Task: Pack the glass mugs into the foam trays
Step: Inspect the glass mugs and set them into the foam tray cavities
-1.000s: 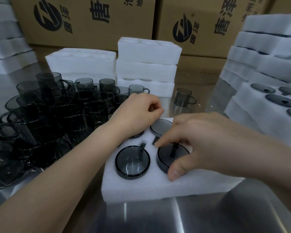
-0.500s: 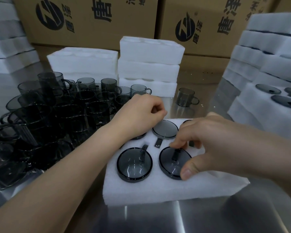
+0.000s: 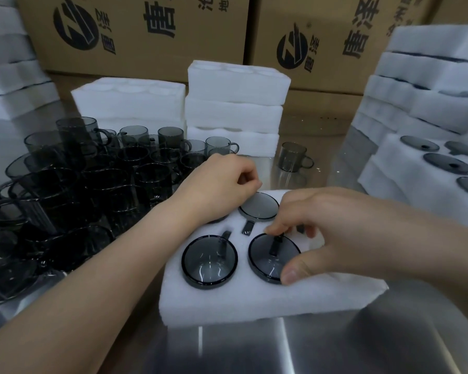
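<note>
the right hand (image 3: 343,233) pinches a mug (image 3: 268,263) by its rim. the mug sits in the tray (image 3: 254,300). up and left of that grip, the left hand (image 3: 219,187) is curled. i cannot tell if it holds anything.

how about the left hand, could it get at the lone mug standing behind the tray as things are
Probably yes. The lone mug stands apart on the table just past the foam tray, with nothing between it and the left hand, which is curled over the tray's back row.
</note>
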A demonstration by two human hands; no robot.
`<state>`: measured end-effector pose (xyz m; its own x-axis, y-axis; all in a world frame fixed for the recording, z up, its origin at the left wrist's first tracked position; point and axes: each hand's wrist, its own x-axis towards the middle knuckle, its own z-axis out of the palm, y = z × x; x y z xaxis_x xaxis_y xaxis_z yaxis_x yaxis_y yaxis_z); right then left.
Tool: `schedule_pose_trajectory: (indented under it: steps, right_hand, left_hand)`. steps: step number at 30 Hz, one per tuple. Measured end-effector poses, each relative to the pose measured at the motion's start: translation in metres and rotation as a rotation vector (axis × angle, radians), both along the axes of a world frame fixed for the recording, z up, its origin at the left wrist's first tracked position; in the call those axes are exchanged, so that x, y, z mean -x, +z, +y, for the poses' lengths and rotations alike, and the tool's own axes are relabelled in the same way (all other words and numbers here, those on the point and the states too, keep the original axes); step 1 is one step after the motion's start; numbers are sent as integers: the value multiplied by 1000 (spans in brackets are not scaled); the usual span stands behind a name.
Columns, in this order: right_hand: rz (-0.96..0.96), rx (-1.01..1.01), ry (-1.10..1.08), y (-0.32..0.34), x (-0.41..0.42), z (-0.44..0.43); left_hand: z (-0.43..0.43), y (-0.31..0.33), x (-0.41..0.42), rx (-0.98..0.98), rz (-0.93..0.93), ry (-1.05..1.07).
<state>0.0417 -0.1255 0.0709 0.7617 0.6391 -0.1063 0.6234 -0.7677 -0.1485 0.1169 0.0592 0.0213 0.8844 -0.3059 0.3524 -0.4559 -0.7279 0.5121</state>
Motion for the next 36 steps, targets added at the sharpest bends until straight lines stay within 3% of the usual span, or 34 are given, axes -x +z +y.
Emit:
schedule_pose_trajectory:
  steps: [7, 17, 26, 36]
  right_hand:
    - [87, -205, -53, 1, 7, -2]
    - [-33, -162, -176, -2, 22, 3]
    - [-11, -146, -61, -4, 18, 1]
    - [-70, 71, -13, -4, 14, 9]
  left_hand:
    - [1, 1, 0, 34, 3, -15]
    - [1, 0, -1, 30, 5, 3]
    - [-1, 1, -1, 9, 2, 2]
    - [-1, 1, 1, 24, 23, -4]
